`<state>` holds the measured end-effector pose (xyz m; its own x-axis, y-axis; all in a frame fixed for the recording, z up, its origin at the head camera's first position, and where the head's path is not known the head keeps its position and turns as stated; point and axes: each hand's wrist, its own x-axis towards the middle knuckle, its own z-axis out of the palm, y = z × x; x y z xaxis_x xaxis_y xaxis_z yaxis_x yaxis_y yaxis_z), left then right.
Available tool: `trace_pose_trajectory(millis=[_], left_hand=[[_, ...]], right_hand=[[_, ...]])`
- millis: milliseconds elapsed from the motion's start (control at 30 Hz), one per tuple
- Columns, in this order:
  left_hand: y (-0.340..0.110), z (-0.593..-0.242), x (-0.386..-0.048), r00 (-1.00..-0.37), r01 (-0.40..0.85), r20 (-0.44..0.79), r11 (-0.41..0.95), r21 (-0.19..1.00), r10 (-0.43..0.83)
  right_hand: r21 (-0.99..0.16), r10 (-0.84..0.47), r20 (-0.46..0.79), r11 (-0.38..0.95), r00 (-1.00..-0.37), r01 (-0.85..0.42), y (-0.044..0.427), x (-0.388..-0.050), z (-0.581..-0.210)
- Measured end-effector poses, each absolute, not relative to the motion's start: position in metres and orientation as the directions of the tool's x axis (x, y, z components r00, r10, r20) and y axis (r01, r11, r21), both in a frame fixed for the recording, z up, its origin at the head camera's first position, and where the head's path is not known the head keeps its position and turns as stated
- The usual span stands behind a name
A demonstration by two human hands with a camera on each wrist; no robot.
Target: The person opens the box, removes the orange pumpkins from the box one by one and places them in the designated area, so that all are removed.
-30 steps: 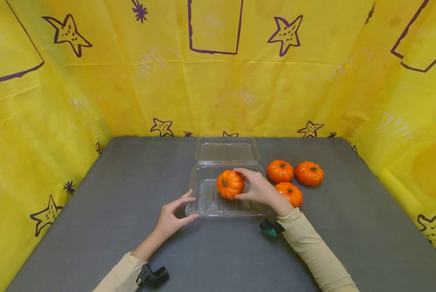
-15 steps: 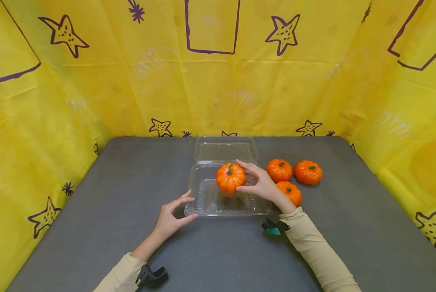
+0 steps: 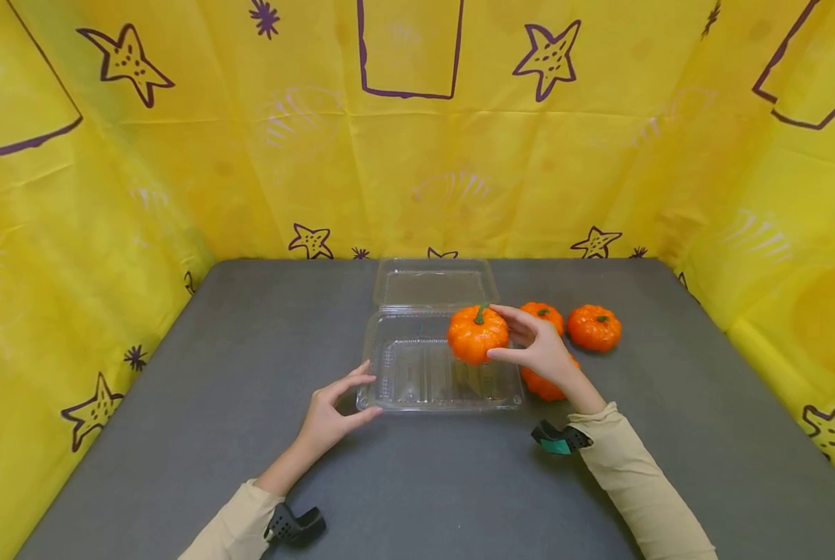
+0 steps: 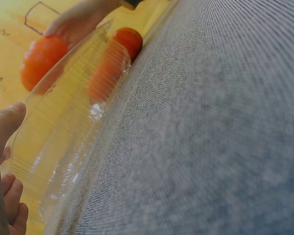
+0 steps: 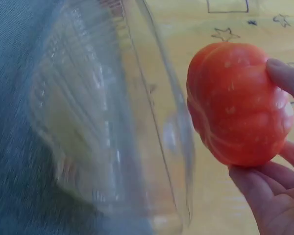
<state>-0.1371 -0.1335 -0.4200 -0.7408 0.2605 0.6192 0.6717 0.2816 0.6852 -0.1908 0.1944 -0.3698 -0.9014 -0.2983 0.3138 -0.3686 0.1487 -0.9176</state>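
My right hand (image 3: 539, 350) holds a small orange pumpkin (image 3: 477, 334) with a green stem, thumb and fingers around its side. The pumpkin is raised over the right part of a clear plastic clamshell container (image 3: 417, 400), whose lid (image 3: 434, 288) lies folded back. In the right wrist view the same pumpkin (image 5: 237, 105) sits between thumb and fingertips, apart from the container wall (image 5: 88, 112). At the container's front left corner, my left hand (image 3: 326, 412) rests with thumb and fingers spread. Its thumb (image 4: 10, 122) appears to touch the rim in the left wrist view.
Right of the container sit more pumpkins: one at far right (image 3: 595, 328), and two partly hidden by my right hand, a rear pumpkin (image 3: 546, 313) and a front pumpkin (image 3: 543, 386). A grey table (image 3: 431, 498) lies beneath, with yellow printed cloth (image 3: 403, 179) behind and on both sides.
The right hand has lifted the pumpkin from low in the container, turned it stem up and carried it rightward. The left hand has stayed at the container's corner.
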Motion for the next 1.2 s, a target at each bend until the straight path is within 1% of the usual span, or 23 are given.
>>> trace_pose_trajectory(millis=[167, 433, 833, 1067, 1200], left_hand=[[-0.133, -0.42, -0.138, -0.742, 0.67, 0.614, 0.28, 0.687, 0.269], [-0.134, -0.422, -0.14, -0.749, 0.663, 0.606, 0.272, 0.698, 0.268], [-0.131, -0.422, -0.139, -0.743, 0.669, 0.611, 0.27, 0.693, 0.271], [-0.133, -0.421, -0.136, -0.744, 0.668, 0.617, 0.273, 0.692, 0.256], [-0.134, -0.421, -0.138, -0.738, 0.674, 0.62, 0.278, 0.684, 0.265]], right_hand=[[-0.912, -0.251, 0.326, 0.171, -0.911, -0.373, 0.209, -0.181, -0.371], [-0.873, -0.127, 0.425, 0.202, -0.896, -0.443, 0.218, -0.174, -0.373], [-0.878, -0.039, 0.401, 0.27, -0.915, -0.396, 0.255, -0.161, -0.375], [-0.875, -0.039, 0.395, 0.29, -0.918, -0.388, 0.265, -0.159, -0.375], [-0.877, -0.059, 0.406, 0.256, -0.912, -0.407, 0.271, -0.157, -0.375]])
